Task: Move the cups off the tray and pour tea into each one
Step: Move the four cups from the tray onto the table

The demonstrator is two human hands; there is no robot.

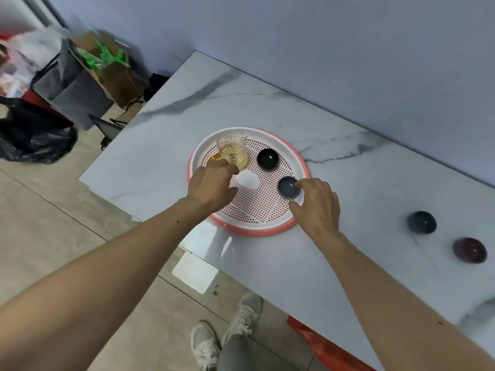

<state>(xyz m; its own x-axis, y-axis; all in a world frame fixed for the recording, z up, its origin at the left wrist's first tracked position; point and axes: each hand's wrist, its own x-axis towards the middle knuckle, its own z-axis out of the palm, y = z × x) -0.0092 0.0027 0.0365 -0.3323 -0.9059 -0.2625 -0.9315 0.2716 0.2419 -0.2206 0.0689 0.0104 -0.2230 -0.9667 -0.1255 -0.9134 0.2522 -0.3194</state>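
Note:
A round pink-and-white perforated tray [270, 228] lies on the marble table. On it stand a glass pitcher of yellow tea [232, 149], a dark green cup [267, 159] and a grey-blue cup [287, 186]. My left hand [211, 187] is closed around the pitcher's handle on its near side. My right hand [316, 203] pinches the grey-blue cup's rim between thumb and fingers. Off the tray to the right, a dark blue cup [422, 222] and a dark purple cup [469, 250] sit on the table.
The marble table [348, 277] runs along a blue-grey wall [321, 49]. Left of the table on the floor are boxes, a grey bin [72, 87] and a black bag [32, 135]. My shoes [222, 333] show below the table's near edge.

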